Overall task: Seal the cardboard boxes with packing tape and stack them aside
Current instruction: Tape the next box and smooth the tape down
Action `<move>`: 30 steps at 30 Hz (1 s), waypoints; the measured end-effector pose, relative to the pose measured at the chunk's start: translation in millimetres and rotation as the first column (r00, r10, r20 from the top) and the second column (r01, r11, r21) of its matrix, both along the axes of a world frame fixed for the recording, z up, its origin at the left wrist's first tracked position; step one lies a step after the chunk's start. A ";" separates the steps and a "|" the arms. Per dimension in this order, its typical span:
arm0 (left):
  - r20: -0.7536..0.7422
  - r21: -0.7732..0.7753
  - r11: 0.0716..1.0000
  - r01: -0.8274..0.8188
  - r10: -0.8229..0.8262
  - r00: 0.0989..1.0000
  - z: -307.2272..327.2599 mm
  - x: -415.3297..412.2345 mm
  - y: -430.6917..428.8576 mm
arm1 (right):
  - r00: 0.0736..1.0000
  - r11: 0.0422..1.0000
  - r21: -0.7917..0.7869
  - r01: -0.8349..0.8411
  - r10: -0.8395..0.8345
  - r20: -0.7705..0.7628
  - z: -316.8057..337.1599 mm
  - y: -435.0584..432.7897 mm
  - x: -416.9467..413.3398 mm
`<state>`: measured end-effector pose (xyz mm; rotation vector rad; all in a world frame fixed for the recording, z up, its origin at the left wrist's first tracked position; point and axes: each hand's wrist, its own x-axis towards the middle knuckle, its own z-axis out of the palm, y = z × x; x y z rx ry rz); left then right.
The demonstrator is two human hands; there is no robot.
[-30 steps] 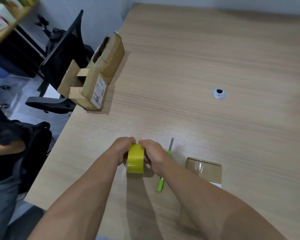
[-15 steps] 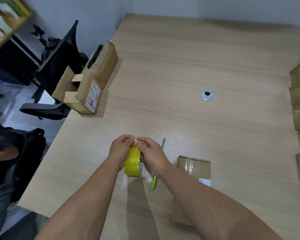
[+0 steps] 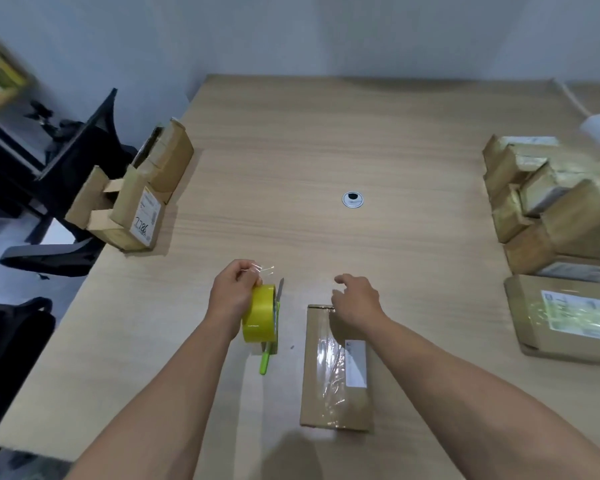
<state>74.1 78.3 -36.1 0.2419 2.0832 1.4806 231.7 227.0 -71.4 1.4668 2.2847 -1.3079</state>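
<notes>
So the box (image 3: 335, 367) I was working on sat flat on the counter (image 3: 326, 140), near edge, long axis running straight away from me, with some clear tape already shiny across its top. My right hand (image 3: 355, 301) was hovering over the far end of it, fingers loose and spread, holding nothing, so that grip was the closer one by a lot. The tape roll (image 3: 260, 315) was just off to the left of the box, yellow, standing on edge, with my left hand (image 3: 234, 294) clenched on it and a short clear tail pinched up at the fingertips. A green-handled knife (image 3: 270, 344) lay right behind the roll, mostly hidden by it. My guess was the next bit meant carrying that loose tail rightward to the box's far end and running it down the length. Further out, sealed boxes (image 3: 551, 216) were piled on the right, and a few open ones (image 3: 136, 199) sat at the left edge.
</notes>
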 end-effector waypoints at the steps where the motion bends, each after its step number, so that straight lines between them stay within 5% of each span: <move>1: 0.004 -0.002 1.000 0.020 -0.020 1.000 2.1 5.2 3.1 | 0.997 0.999 0.020 -0.035 0.034 0.075 -6.6 2.6 8.0; 5: 0.026 -0.013 0.995 0.099 -0.098 0.995 6.7 26.1 15.7 | 0.968 0.994 0.035 -0.107 0.096 0.233 -20.1 2.9 30.1; 10: 0.021 -0.051 0.983 0.176 -0.175 0.984 5.5 45.9 25.2 | 0.960 0.993 0.015 -0.119 0.111 0.258 -21.3 -6.3 42.2; 26: 0.086 -0.187 0.963 0.197 -0.183 0.979 -8.8 68.7 33.9 | 0.998 0.999 0.041 -0.021 0.019 0.064 -26.3 -13.0 56.1; 30: 0.102 -0.210 0.956 0.207 -0.189 0.977 -10.5 69.2 37.0 | 0.993 0.998 -0.024 0.050 -0.052 -0.107 -14.5 -4.9 46.5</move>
